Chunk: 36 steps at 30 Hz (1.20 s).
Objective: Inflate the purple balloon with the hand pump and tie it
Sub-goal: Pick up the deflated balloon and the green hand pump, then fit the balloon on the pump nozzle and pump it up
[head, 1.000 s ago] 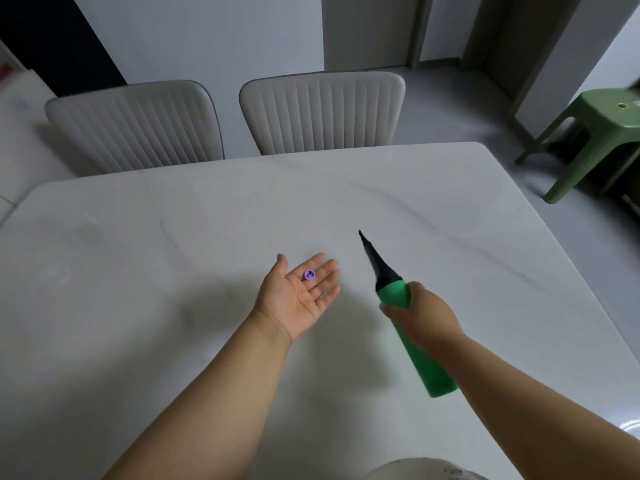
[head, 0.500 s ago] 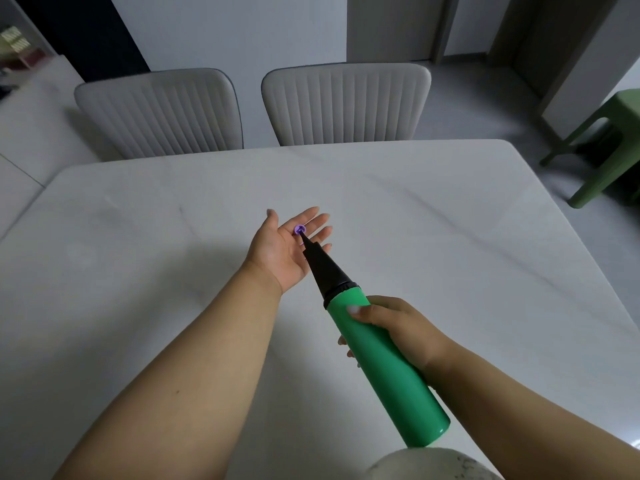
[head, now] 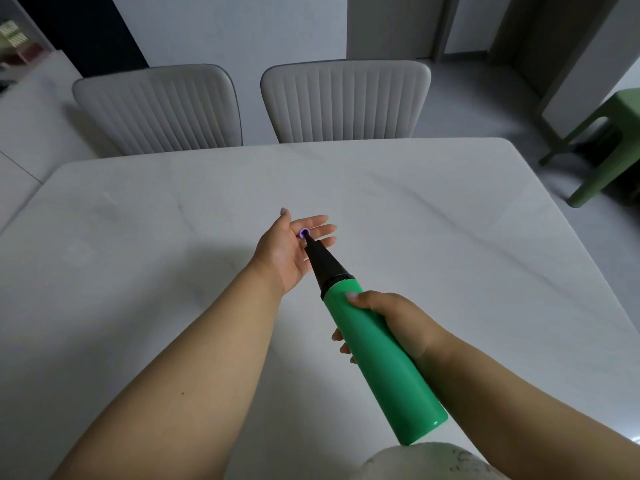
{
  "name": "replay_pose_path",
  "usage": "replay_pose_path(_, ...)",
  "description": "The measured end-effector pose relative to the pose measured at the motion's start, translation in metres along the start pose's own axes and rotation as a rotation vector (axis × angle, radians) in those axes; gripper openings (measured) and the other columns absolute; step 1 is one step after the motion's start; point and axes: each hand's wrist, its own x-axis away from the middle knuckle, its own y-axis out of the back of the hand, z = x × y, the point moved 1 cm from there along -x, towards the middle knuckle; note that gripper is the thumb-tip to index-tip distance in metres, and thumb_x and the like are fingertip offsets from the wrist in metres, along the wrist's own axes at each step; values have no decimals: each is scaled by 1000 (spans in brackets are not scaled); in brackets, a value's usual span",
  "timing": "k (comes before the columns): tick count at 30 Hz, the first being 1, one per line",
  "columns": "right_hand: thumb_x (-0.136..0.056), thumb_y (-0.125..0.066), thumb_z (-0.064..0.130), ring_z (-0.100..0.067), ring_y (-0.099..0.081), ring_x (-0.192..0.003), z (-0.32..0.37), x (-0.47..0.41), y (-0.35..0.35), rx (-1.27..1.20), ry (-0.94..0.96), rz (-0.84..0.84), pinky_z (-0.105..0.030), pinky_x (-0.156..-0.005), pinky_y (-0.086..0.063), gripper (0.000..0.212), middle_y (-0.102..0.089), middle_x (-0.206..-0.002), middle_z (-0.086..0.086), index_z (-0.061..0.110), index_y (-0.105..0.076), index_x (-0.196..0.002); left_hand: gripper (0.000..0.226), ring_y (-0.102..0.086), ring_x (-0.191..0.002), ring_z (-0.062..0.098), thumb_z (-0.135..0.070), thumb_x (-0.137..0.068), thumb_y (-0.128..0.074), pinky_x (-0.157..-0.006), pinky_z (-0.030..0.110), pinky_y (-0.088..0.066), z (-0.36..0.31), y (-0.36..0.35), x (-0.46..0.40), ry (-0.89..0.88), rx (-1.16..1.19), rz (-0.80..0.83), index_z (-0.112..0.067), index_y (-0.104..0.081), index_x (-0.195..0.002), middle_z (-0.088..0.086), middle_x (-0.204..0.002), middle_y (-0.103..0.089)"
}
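My left hand (head: pixel 285 259) is held palm up over the white table (head: pixel 450 220), fingers stretched out. Only the small rolled mouth ring of the purple balloon (head: pixel 304 232) shows, pinched between two fingers; the balloon's body is hidden behind the hand. Gripped around its upper barrel by my right hand (head: pixel 398 320), the green hand pump (head: pixel 377 362) slants up and to the left. Its black cone nozzle (head: pixel 322 265) has its tip at the balloon's mouth ring.
Two pale ribbed chairs (head: pixel 159 109) (head: pixel 346 102) stand at the table's far edge. A green stool (head: pixel 602 140) sits on the floor to the right. A whitish rounded thing (head: pixel 426 462) shows at the bottom edge below the pump's end.
My right hand swung the pump left and pulled it nearer, bringing the nozzle tip from beside my left hand onto the balloon's mouth ring. The left hand has stayed palm up.
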Motion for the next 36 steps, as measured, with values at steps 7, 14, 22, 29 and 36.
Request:
replay_pose_path(7, -87, -56, 36, -26, -69, -68, -3, -6, -3, -81, -43, -11, -32, -60, -55, 41, -74, -88, -17, 2, -63, -109, 71, -65, -88, 25, -51, -101, -16, -94, 38, -49, 13, -4, 2, -40, -175, -7, -5, -70, -100, 15, -94, -69)
replay_pose_path(14, -88, -54, 34, -26, -69, -70, -17, -8, -7, -151, -8, -21, -32, -60, -56, 39, -73, -90, -18, 3, -61, -112, 61, -68, -84, 25, -52, -100, -16, -100, 41, -47, 24, -9, 2, -86, -67, -18, -23, -62, -125, 15, -88, -72)
replay_pose_path(22, -88, -55, 33, -25, -69, -69, -17, -10, -9, -164, 17, -18, -32, -61, -55, 40, -73, -89, -18, 2, -62, -111, 45, -69, -78, 24, -48, -101, -28, -94, 41, -52, 22, -16, 2, -222, -240, -103, -29, -53, -134, 14, -83, -72)
replay_pose_path(29, -87, -56, 33, -26, -69, -68, -17, -11, -8, -166, 20, -9, -32, -60, -55, 38, -73, -88, -18, 2, -64, -108, 31, -67, -77, 29, -25, -104, -29, -88, 40, -55, 17, -12, 6, -249, -226, -58, -32, -49, -128, 19, -85, -70)
replay_pose_path(36, -88, -55, 31, -27, -68, -69, -16, -12, -7, -137, 25, -23, -32, -60, -55, 37, -73, -87, -19, 2, -62, -108, 31, -66, -84, 31, -11, -102, -29, -90, 42, -53, 21, -7, 11, -151, -158, 5, -9, -60, -105, 21, -96, -68)
